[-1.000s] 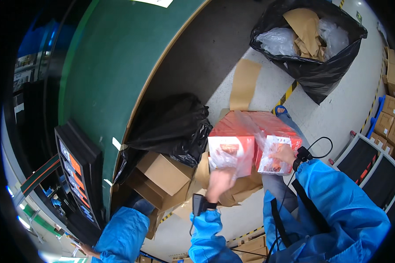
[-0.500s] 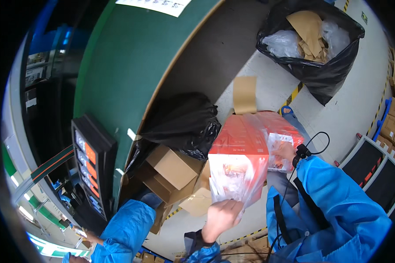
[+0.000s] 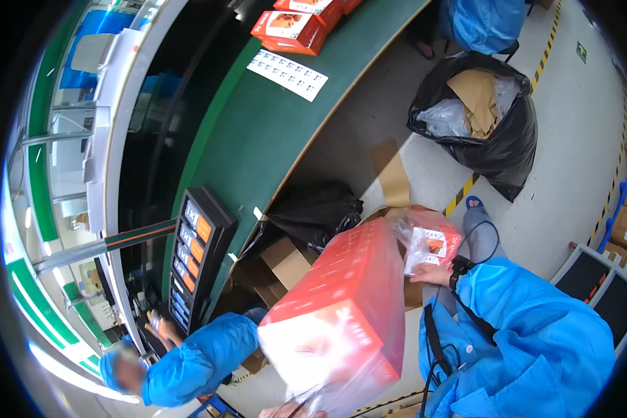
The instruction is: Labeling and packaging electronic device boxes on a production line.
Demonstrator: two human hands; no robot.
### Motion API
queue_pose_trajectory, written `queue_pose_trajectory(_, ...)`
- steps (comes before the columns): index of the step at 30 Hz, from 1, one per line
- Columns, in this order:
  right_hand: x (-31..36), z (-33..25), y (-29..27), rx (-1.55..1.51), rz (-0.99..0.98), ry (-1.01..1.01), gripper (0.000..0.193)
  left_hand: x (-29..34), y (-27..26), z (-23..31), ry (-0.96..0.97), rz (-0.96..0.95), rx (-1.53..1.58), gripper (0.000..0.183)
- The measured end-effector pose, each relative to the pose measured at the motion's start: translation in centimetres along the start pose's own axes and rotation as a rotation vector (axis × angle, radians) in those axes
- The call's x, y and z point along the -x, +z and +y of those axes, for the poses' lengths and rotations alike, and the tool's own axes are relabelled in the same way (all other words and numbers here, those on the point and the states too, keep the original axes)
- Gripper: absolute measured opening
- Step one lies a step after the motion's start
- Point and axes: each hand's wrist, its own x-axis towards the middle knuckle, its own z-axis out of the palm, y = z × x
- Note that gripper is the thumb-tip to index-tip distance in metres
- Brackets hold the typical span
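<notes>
The large red rectangular carton in clear plastic film [image 3: 348, 279] is tilted in front of the person, beside the bench's edge. Its long axis runs from lower left to upper right, the pale end face turned toward the lower edge of view. There the left hand [image 3: 285, 411], mostly cut off, grips the gathered film; its finger spread cannot be told. The right hand [image 3: 433, 274], partly curled, touches the lower edge of the smaller red-and-white film-wrapped box [image 3: 432, 240]; whether it grips cannot be told. Beyond are 2 black plastic bags [image 3: 498, 164] [image 3: 310, 209], and the dark green bench [image 3: 285, 129] carries red-and-white boxes [image 3: 285, 31].
</notes>
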Motion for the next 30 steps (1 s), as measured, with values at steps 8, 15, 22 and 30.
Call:
queue_pose_trajectory(8,13.7,-13.0,-4.5,-0.382,-0.398,-0.318,0.123,4.4,0.0,14.0,-0.464,0.319,0.372,0.035)
queue_pose_trajectory(15,20.1,-11.9,-11.1,0.056,0.147,-0.582,0.114,4.7,4.7,23.5,-0.201,0.859,0.214,0.023)
queue_pose_trajectory(22,21.8,-13.6,-17.0,-0.378,0.052,-0.594,0.121,3.6,4.4,25.9,-0.338,0.936,0.79,0.034)
queue_pose_trajectory(30,19.7,-22.9,-18.6,-0.353,0.017,-0.41,0.091,-0.7,0.1,25.2,-0.245,1.044,1.031,0.033)
